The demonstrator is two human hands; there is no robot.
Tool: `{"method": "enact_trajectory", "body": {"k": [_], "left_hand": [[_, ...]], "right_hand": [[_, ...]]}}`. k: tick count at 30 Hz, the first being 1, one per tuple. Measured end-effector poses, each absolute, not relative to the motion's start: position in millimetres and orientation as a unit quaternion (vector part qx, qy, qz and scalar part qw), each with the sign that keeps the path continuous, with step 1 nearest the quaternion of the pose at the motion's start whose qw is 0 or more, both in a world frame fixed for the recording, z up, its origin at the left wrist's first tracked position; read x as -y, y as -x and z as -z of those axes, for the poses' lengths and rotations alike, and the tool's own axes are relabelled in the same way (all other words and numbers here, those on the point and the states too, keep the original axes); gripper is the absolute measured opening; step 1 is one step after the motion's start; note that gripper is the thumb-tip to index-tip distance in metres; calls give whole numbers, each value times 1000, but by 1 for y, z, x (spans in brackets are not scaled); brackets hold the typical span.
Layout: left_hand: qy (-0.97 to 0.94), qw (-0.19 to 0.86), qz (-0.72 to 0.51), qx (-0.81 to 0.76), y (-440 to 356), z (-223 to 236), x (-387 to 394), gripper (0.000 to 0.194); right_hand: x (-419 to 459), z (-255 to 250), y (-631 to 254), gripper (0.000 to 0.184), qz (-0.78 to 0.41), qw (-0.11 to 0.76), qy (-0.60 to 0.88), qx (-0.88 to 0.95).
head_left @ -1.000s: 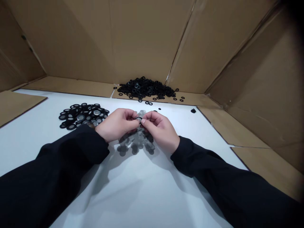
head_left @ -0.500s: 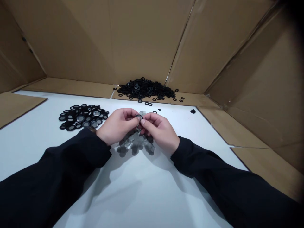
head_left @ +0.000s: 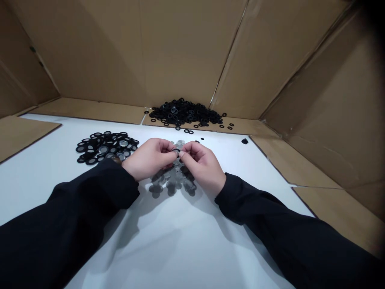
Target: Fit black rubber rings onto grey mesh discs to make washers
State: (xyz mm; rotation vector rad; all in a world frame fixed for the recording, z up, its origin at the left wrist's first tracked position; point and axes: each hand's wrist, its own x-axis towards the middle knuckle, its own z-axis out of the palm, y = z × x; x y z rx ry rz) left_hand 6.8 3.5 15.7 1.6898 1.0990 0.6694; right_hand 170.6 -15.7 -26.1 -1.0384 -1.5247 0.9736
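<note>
Between thumbs and fingertips, my left hand [head_left: 152,157] and my right hand [head_left: 203,164] pinch one small black ring [head_left: 177,151] from opposite sides. Both hands are closed, and the fingers cover much of the ring. Whether a disc sits in it I cannot tell. Under and in front of the hands, a spread of grey round discs [head_left: 171,188] lies on the white table, partly hidden by the hands. To the left of my left wrist is a pile of black rings with grey discs in them [head_left: 103,149].
A large heap of black rings [head_left: 186,112] lies on the cardboard at the back, with several loose rings in front of it. A small black piece [head_left: 244,141] rests on the white table [head_left: 177,245] at the right. Cardboard walls [head_left: 186,52] stand at the back and sides.
The ring between my fingertips has tilted and now shows more edge-on. Both hands have barely shifted, and the piles look the same.
</note>
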Motion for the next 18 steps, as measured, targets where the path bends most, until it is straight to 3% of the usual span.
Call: {"method": "enact_trajectory", "body": {"k": [8,18], "left_hand": [[-640,505,-379,-438,-10,-10,-1,18],[-746,414,-271,-446,-8,-11,-5,18]], "right_hand": [[14,27,-165,21,-465,522,421,578],[16,26,-171,15,-391,493,456,629]]}}
